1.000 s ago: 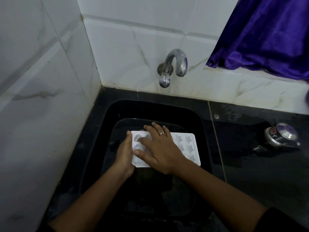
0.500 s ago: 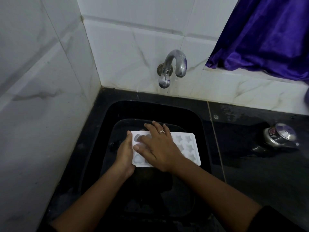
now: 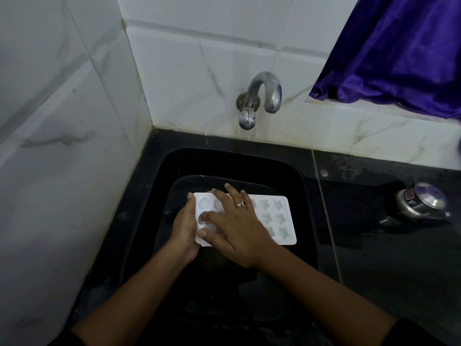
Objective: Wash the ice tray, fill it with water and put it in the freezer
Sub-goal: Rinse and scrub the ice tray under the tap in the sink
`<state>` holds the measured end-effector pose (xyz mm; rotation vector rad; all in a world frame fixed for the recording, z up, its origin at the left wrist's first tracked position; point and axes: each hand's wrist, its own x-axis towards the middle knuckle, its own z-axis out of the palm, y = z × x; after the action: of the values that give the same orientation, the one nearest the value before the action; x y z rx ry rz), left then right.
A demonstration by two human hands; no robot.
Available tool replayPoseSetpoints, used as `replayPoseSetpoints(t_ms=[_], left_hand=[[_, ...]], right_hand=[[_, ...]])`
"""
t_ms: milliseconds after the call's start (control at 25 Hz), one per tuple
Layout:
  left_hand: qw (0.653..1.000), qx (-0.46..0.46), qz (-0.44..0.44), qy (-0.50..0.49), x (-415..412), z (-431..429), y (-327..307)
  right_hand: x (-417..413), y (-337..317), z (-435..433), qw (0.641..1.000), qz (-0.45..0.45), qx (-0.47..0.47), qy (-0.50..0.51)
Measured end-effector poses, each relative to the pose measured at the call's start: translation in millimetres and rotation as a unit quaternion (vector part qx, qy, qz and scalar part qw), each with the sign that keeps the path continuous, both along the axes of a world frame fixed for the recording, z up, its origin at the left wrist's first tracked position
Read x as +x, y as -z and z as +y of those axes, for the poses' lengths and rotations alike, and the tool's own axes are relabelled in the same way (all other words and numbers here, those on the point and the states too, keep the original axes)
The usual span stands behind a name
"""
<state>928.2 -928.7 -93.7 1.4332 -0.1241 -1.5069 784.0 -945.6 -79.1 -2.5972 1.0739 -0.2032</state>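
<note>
**Ice tray held in the sink**

The white ice tray was inside the black sink. The left hand gripped its left end, thumb on top. The right hand lay spread flat across its cavities, fingers straight. Behind the sink hung the tap, and right of the sink sat a steel vessel.

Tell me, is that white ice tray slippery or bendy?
Probably light: the ice tray looks like thin plastic. Maybe slippery, being smooth and in a sink. Likely slightly bendy; the left hand gripping one end helps.
</note>
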Motion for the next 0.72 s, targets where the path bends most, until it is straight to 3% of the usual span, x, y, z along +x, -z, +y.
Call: replayPoseSetpoints(t_ms=[720], left_hand=[[1.0, 0.002, 0.001, -0.016, 0.9, -0.3, 4.0]], right_hand=[[1.4, -0.9, 0.4, 1.0, 0.015, -0.013, -0.008]])
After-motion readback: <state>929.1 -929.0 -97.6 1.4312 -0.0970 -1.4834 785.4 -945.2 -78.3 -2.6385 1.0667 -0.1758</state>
